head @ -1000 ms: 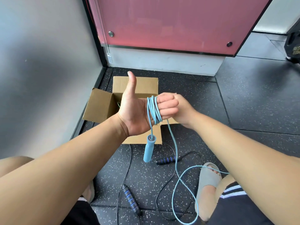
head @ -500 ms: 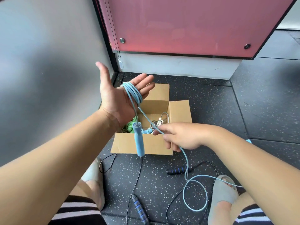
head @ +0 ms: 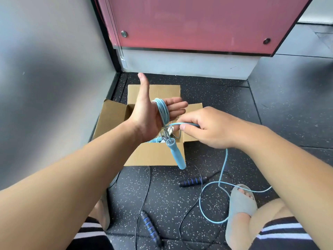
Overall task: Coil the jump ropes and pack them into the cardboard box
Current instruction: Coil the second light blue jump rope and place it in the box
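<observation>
My left hand is held flat above the open cardboard box, thumb up, with several turns of the light blue jump rope wound around its palm. One blue handle dangles from the coil in front of the box. My right hand pinches the rope's free length just right of the coil. The rest of the blue rope trails down to the floor in a loop. Other coiled ropes lie inside the box, mostly hidden by my hands.
A black jump rope with blue-striped handles lies loose on the speckled floor in front of the box. My feet in grey slippers flank it. A grey wall stands on the left and a red panel behind.
My right hand has carried the rope up from below the box's front edge towards my left palm. The dangling handle has swung to the right. The floor loop has shortened.
</observation>
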